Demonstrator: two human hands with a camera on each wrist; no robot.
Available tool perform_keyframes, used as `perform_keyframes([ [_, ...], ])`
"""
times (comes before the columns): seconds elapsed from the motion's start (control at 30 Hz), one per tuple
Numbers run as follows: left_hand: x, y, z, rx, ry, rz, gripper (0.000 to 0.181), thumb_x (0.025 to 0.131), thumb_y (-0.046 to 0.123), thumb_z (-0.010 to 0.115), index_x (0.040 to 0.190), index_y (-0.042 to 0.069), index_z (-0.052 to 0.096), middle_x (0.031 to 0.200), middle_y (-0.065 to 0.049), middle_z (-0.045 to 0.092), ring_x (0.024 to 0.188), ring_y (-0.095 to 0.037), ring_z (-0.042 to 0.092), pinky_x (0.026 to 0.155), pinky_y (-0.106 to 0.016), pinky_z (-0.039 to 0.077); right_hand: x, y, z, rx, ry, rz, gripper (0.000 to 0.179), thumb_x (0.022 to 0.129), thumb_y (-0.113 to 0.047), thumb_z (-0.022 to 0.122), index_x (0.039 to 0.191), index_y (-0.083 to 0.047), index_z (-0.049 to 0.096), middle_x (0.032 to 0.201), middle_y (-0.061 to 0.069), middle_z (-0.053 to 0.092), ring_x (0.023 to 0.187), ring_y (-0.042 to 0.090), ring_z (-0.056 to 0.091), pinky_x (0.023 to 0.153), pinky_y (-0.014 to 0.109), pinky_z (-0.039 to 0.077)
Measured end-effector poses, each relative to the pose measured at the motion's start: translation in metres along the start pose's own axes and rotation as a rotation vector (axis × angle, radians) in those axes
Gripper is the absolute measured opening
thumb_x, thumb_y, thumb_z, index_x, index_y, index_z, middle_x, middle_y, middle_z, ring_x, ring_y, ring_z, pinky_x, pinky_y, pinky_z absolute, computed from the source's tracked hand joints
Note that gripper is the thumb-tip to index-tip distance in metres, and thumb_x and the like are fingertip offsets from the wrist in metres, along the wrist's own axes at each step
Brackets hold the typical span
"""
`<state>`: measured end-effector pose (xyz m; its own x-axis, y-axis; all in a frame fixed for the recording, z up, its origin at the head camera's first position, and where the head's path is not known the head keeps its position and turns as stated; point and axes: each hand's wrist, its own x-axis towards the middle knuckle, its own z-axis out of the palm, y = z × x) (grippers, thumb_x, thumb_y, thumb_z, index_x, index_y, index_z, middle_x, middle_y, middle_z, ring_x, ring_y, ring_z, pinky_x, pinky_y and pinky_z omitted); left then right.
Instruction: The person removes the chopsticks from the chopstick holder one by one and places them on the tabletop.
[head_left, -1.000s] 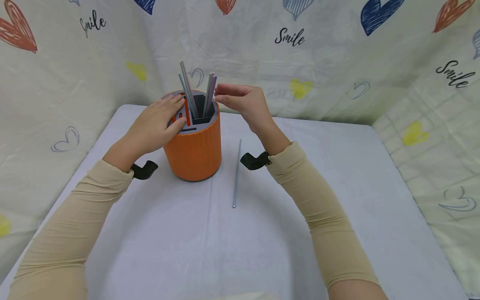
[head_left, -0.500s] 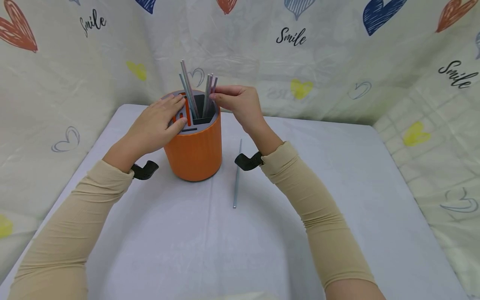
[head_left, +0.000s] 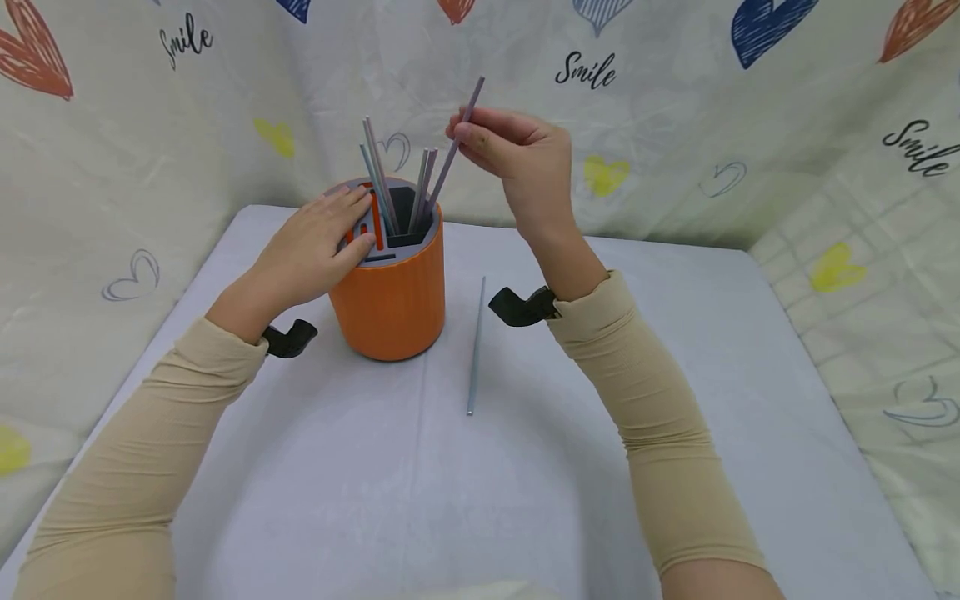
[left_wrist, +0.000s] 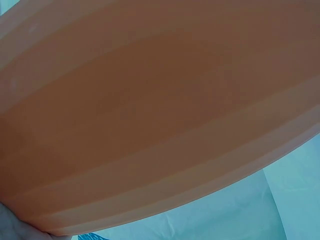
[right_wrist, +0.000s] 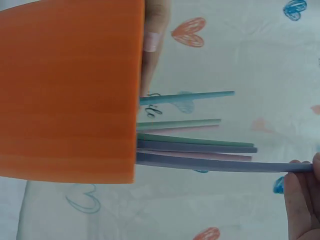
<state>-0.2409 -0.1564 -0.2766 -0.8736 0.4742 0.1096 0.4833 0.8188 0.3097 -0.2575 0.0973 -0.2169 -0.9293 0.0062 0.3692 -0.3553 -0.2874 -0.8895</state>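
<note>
A round orange knife block [head_left: 386, 308] with a grey slotted top stands on the table at left of centre in the head view. My left hand [head_left: 311, 242] rests on its top, fingers spread over the slots. With thumb and fingertips, my right hand [head_left: 525, 154] pinches a purple chopstick [head_left: 444, 173] partway along, above and right of the block. It slants, and its lower end is hidden inside the dark compartment. Several pastel chopsticks [head_left: 378, 179] stand beside it there. In the right wrist view the pinched chopstick [right_wrist: 225, 166] extends farther past the rim than the others.
A single light blue chopstick [head_left: 476, 350] lies on the white-covered table [head_left: 420, 500], right of the block. Behind and at both sides hangs a pale curtain [head_left: 660, 125] printed with hearts and "Smile". The block's orange wall [left_wrist: 160, 110] fills most of the left wrist view.
My right hand, near the chopsticks at the rim before, has moved up and right, drawing the purple chopstick partly out of the block. My left hand has stayed on the block's top.
</note>
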Motion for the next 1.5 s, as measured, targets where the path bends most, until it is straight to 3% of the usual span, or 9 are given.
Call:
perform_keyframes([
  [0.17, 0.0, 0.0, 0.001, -0.008, -0.002, -0.007, 0.063, 0.105, 0.036, 0.036, 0.156, 0.001, 0.027, 0.164, -0.015, 0.025, 0.155, -0.034, 0.015, 0.128, -0.051, 0.014, -0.001, -0.03, -0.003, 0.043, 0.035, -0.107, 0.019, 0.083, 0.008, 0.072, 0.101, 0.011, 0.074, 0.086, 0.009, 0.076, 0.086, 0.021, 0.076, 0.088, 0.033, 0.06],
  [0.37, 0.001, 0.0, 0.001, -0.008, -0.003, 0.005, 0.063, 0.105, 0.037, 0.036, 0.156, 0.001, 0.027, 0.164, -0.015, 0.025, 0.155, -0.034, 0.015, 0.128, -0.051, 0.013, -0.003, -0.069, -0.014, 0.067, 0.092, -0.318, 0.014, 0.084, 0.015, 0.066, 0.097, 0.016, 0.072, 0.083, 0.016, 0.074, 0.081, 0.029, 0.074, 0.084, 0.036, 0.061],
  [0.43, 0.001, -0.001, 0.0, -0.007, 0.001, 0.008, 0.063, 0.105, 0.036, 0.036, 0.155, 0.0, 0.028, 0.164, -0.016, 0.026, 0.155, -0.034, 0.016, 0.128, -0.05, 0.013, -0.002, -0.08, -0.021, 0.099, 0.123, -0.329, 0.012, 0.083, 0.016, 0.067, 0.094, 0.016, 0.072, 0.081, 0.02, 0.073, 0.078, 0.031, 0.073, 0.082, 0.037, 0.062],
  [0.53, 0.001, -0.002, -0.002, -0.009, 0.003, 0.007, 0.063, 0.104, 0.035, 0.036, 0.155, 0.0, 0.028, 0.164, -0.016, 0.026, 0.155, -0.035, 0.016, 0.128, -0.05, 0.013, 0.001, -0.086, -0.035, 0.159, 0.158, -0.246, 0.012, 0.08, 0.016, 0.07, 0.092, 0.016, 0.073, 0.079, 0.022, 0.072, 0.075, 0.032, 0.072, 0.08, 0.038, 0.061],
  [0.63, 0.001, -0.001, -0.003, -0.007, -0.002, 0.001, 0.063, 0.104, 0.035, 0.036, 0.156, 0.0, 0.027, 0.164, -0.016, 0.026, 0.155, -0.035, 0.016, 0.128, -0.051, 0.014, 0.004, -0.076, -0.054, 0.179, 0.165, -0.1, 0.015, 0.078, 0.013, 0.074, 0.094, 0.014, 0.074, 0.081, 0.021, 0.073, 0.074, 0.03, 0.074, 0.081, 0.038, 0.061],
  [0.8, 0.001, -0.001, -0.003, 0.0, -0.008, -0.006, 0.063, 0.105, 0.035, 0.035, 0.156, 0.0, 0.026, 0.164, -0.016, 0.025, 0.155, -0.034, 0.016, 0.128, -0.051, 0.014, 0.009, -0.03, -0.087, 0.081, 0.17, 0.18, 0.016, 0.075, 0.005, 0.08, 0.091, 0.007, 0.077, 0.081, 0.016, 0.076, 0.074, 0.025, 0.076, 0.078, 0.034, 0.062],
  [0.97, 0.002, 0.0, -0.002, 0.003, -0.015, -0.011, 0.063, 0.105, 0.036, 0.034, 0.156, 0.001, 0.026, 0.165, -0.015, 0.024, 0.155, -0.034, 0.014, 0.128, -0.051, 0.013, 0.005, 0.023, -0.115, -0.026, 0.193, 0.444, 0.011, 0.08, 0.003, 0.076, 0.091, 0.003, 0.078, 0.077, 0.009, 0.077, 0.071, 0.019, 0.076, 0.071, 0.028, 0.063],
  [1.23, 0.002, 0.0, -0.001, -0.005, -0.012, -0.011, 0.063, 0.105, 0.036, 0.035, 0.156, 0.002, 0.026, 0.165, -0.014, 0.024, 0.155, -0.033, 0.014, 0.128, -0.05, 0.012, -0.007, 0.081, -0.133, -0.176, 0.201, 0.701, 0.006, 0.088, -0.001, 0.07, 0.093, -0.002, 0.074, 0.076, 0.004, 0.076, 0.072, 0.015, 0.076, 0.07, 0.026, 0.063],
  [1.5, 0.001, 0.0, -0.002, -0.01, -0.002, -0.017, 0.062, 0.105, 0.036, 0.036, 0.156, 0.002, 0.027, 0.164, -0.015, 0.026, 0.155, -0.033, 0.015, 0.128, -0.051, 0.013, -0.015, 0.117, -0.146, -0.18, 0.187, 0.874, 0.041, 0.09, -0.002, 0.068, 0.13, 0.008, 0.061, 0.077, 0.004, 0.076, 0.073, 0.014, 0.075, 0.069, 0.024, 0.062],
])
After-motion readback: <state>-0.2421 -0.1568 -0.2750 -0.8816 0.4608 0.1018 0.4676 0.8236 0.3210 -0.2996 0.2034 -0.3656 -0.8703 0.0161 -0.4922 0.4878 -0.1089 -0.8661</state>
